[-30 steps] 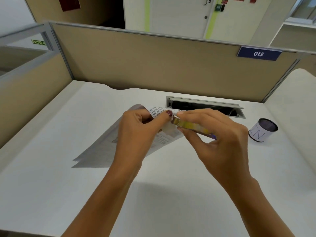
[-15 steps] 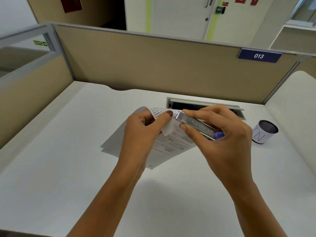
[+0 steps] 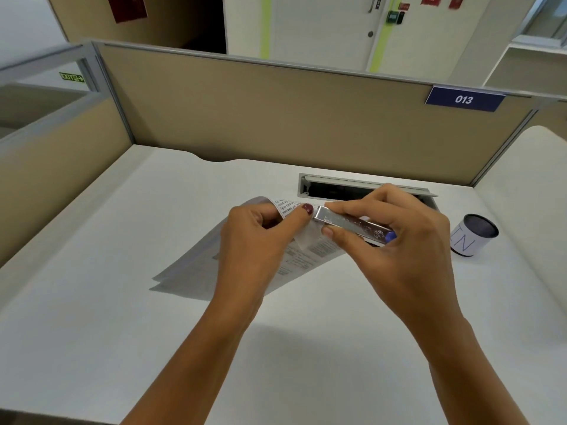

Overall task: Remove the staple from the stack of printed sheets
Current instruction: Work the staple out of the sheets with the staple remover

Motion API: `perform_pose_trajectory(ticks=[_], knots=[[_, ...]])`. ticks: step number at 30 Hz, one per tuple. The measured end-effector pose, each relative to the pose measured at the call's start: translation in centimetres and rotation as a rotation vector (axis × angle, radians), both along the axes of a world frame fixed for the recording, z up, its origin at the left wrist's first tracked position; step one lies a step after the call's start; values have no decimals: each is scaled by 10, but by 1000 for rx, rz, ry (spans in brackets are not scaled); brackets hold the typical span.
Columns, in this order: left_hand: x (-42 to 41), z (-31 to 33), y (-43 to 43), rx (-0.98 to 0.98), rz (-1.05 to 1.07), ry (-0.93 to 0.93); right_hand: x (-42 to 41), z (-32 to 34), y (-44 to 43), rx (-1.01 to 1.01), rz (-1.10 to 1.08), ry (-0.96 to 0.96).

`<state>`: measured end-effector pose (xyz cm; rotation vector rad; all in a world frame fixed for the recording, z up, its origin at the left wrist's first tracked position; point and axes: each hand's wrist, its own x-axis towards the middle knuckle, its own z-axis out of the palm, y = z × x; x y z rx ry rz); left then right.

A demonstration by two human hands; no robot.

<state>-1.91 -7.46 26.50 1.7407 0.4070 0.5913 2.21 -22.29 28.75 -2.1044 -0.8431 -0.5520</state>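
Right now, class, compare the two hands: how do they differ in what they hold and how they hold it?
The left hand pinches the curled corner of the sheets; the right hand holds a silver stapler. The left hand's thumb lies on the sheets; the right hand's thumb sits under the stapler, fingers over it. Both meet at that corner.

2 hands, left hand point(image 3: 260, 237) and right hand point(image 3: 408, 250). 1 stack of printed sheets point(image 3: 196, 268). 1 metal stapler point(image 3: 352, 223). 1 round tub point(image 3: 472, 237). 1 desk point(image 3: 122, 332) with 1 cable hatch point(image 3: 365, 182). 1 blue plate point(image 3: 464, 99) marked 013. 1 exit sign point(image 3: 72, 77).
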Motion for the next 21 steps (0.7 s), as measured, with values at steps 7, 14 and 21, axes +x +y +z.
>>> perform_pose_trajectory(ticks=[7,14,21], knots=[[-1,0,4,-12,-17,44,-7,-6,6,-137,-37,-198],[-4,2,8,-6,-18,42,-9,-10,9,-180,-1,-441],[-4,10,10,-27,-42,-12,1,-16,7,-197,-30,-803]])
